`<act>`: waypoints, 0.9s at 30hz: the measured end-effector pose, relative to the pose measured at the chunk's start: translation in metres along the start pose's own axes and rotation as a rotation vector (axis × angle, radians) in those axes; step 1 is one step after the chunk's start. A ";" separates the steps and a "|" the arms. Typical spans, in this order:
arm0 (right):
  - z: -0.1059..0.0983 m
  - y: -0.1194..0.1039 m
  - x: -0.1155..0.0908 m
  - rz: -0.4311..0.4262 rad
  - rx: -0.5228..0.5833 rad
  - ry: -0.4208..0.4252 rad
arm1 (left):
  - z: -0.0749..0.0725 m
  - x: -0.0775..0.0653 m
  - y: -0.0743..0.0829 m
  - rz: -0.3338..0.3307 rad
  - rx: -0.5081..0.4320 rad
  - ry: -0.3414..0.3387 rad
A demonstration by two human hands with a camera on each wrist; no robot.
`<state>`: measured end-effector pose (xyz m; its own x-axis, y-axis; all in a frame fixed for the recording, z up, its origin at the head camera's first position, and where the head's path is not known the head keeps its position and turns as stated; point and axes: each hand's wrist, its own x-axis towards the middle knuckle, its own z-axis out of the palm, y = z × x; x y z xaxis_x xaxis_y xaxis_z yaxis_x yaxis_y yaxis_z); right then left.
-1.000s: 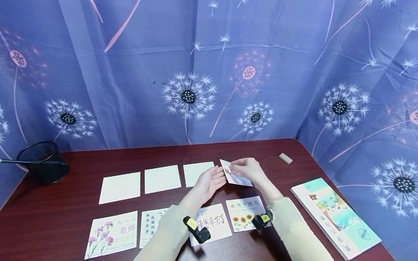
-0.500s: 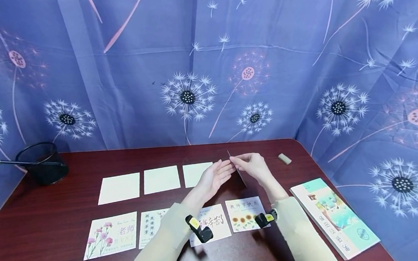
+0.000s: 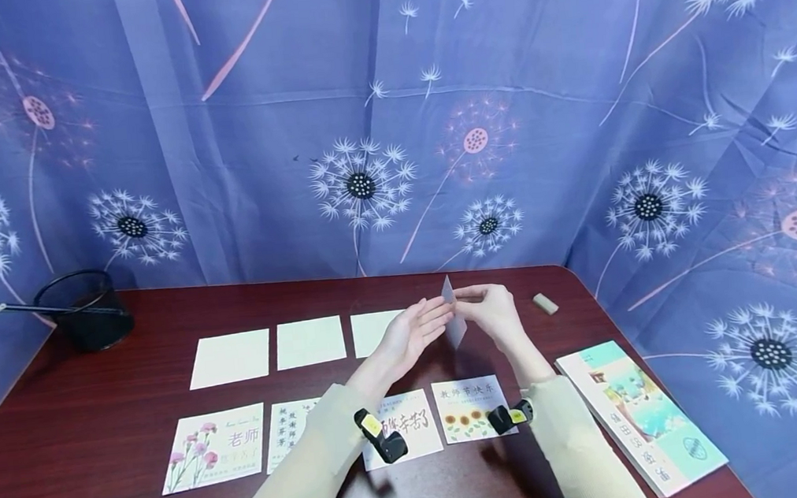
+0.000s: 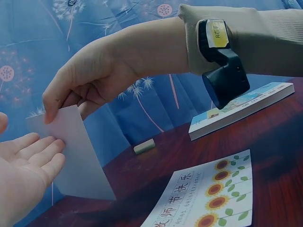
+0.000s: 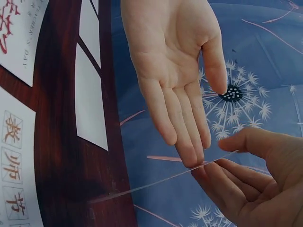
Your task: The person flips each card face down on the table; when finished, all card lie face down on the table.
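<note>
My right hand (image 3: 495, 313) pinches a card (image 3: 457, 329) by its edge between thumb and fingers. The card stands nearly upright above the table, and its plain side shows in the left wrist view (image 4: 83, 161). In the right wrist view it appears edge-on as a thin line. My left hand (image 3: 409, 339) is held palm up with straight fingers, its fingertips touching or very near the card. Below lies a printed sunflower card (image 3: 454, 394). A card with red lettering (image 3: 414, 429) lies left of it, partly behind my left sleeve.
Three white cards, including a left one (image 3: 229, 359), form the back row. A pink-flower card (image 3: 211, 449) and a lettered card (image 3: 283, 433) lie front left. A book (image 3: 641, 417) and an eraser (image 3: 545, 303) are at right; a black pen holder (image 3: 95, 323) stands far left.
The card in my right hand has turned from its printed face showing, through edge-on, to its plain side showing. The right hand moved slightly right and up; the left fingers shifted slightly along.
</note>
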<state>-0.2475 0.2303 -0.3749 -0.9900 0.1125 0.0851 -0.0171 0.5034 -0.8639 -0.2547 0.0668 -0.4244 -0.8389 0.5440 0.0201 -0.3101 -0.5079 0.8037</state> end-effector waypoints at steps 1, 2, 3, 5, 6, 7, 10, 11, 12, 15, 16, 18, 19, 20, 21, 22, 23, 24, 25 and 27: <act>0.000 -0.001 0.000 0.001 0.000 0.008 | 0.001 0.000 0.001 -0.001 0.009 0.001; -0.001 -0.001 0.000 0.004 0.005 0.013 | 0.001 0.000 0.001 -0.004 0.023 -0.002; -0.002 -0.001 0.001 0.011 0.006 0.020 | 0.001 0.000 0.002 -0.005 0.041 -0.008; -0.004 0.001 0.003 0.026 0.014 0.027 | 0.002 0.002 0.003 -0.012 0.069 -0.012; -0.004 0.002 0.005 0.035 0.014 0.029 | 0.002 0.003 0.004 -0.014 0.084 -0.014; -0.005 0.004 0.006 0.047 0.022 0.028 | 0.002 0.003 0.004 -0.017 0.099 -0.015; -0.007 0.012 0.011 0.088 0.045 0.037 | 0.002 0.005 0.005 -0.019 0.122 0.019; -0.007 0.015 0.013 0.098 0.065 0.036 | 0.001 0.005 0.006 -0.018 0.129 0.037; -0.008 0.018 0.014 0.107 0.091 0.033 | 0.000 0.005 0.006 -0.018 0.140 0.054; -0.009 0.029 0.020 0.143 0.188 0.016 | -0.003 0.003 0.007 -0.019 0.149 0.107; -0.009 0.032 0.022 0.160 0.216 0.001 | -0.004 0.002 0.007 -0.021 0.151 0.120; -0.010 0.040 0.026 0.197 0.263 -0.029 | -0.007 0.000 0.007 -0.033 0.157 0.141; -0.010 0.043 0.028 0.220 0.272 -0.038 | -0.009 -0.002 0.007 -0.040 0.159 0.149; -0.010 0.047 0.029 0.240 0.281 -0.050 | -0.010 -0.003 0.007 -0.052 0.162 0.157; -0.010 0.050 0.031 0.258 0.284 -0.060 | -0.012 -0.004 0.006 -0.062 0.168 0.164; -0.010 0.054 0.032 0.276 0.287 -0.068 | -0.014 -0.005 0.006 -0.072 0.170 0.169; -0.010 0.056 0.033 0.291 0.291 -0.069 | -0.016 -0.005 0.005 -0.080 0.171 0.173; -0.010 0.059 0.034 0.307 0.290 -0.069 | -0.017 -0.006 0.004 -0.090 0.167 0.177; -0.010 0.062 0.034 0.320 0.287 -0.071 | -0.019 -0.007 0.003 -0.098 0.166 0.179; -0.009 0.067 0.035 0.328 0.290 -0.078 | -0.021 -0.007 0.000 -0.115 0.160 0.189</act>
<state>-0.2820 0.2758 -0.4250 -0.9569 0.1560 -0.2451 0.2725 0.1891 -0.9434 -0.2582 0.0488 -0.4372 -0.8755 0.4500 -0.1761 -0.3463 -0.3299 0.8782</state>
